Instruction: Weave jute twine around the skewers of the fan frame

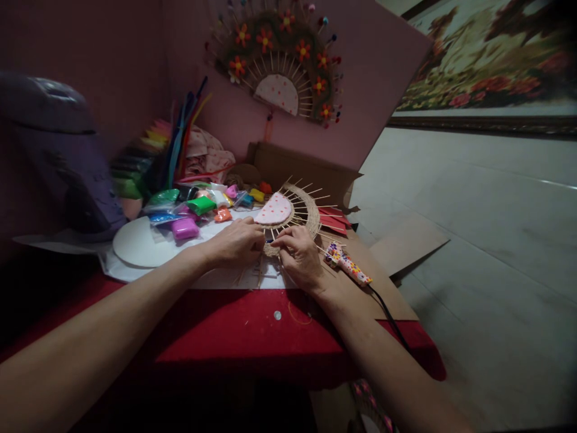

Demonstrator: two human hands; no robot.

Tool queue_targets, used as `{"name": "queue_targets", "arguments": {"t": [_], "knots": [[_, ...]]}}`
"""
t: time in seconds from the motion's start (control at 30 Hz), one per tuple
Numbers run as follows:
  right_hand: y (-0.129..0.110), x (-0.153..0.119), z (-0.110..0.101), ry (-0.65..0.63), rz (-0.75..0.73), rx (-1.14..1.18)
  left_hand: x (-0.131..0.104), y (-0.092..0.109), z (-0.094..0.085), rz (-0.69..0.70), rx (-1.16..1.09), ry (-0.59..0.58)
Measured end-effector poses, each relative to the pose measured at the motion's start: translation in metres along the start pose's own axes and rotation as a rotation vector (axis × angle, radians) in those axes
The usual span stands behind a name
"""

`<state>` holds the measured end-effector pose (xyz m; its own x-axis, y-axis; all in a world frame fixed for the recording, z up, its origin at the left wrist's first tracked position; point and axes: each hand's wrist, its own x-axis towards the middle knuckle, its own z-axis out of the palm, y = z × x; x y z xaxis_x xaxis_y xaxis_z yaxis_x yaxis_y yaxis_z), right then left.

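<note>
A half-round fan of thin wooden sticks and woven twine lies before me on the table. Its centre is a pale half-disc with red dots. My left hand is closed at the fan's lower left corner, fingers curled and their tips partly hidden. My right hand pinches the lower part of the twine band, its thumb and forefinger together. Something small and dark blue shows between the hands, too small to name. A glue gun with a flowered cover and black cord lies to the right.
Several coloured clay packets lie behind a white disc. A purple bin stands left, near pipe cleaners. Cardboard covers the red table's right side. A finished flowered fan hangs on the wall.
</note>
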<state>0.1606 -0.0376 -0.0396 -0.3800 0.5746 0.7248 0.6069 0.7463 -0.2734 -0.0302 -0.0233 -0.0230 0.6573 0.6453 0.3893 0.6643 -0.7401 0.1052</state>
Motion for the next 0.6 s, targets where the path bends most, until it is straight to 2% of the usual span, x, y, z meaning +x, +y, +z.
{"name": "queue_targets", "arguments": {"t": [0.17, 0.6], "knots": [[0.0004, 0.0001, 0.0005, 0.0, -0.009, -0.005, -0.0011, 0.0008, 0.0005, -0.011, 0.043, 0.036], [-0.0013, 0.0001, -0.0013, -0.008, -0.002, 0.009, -0.0013, 0.0033, -0.0022, 0.036, 0.259, 0.021]]}}
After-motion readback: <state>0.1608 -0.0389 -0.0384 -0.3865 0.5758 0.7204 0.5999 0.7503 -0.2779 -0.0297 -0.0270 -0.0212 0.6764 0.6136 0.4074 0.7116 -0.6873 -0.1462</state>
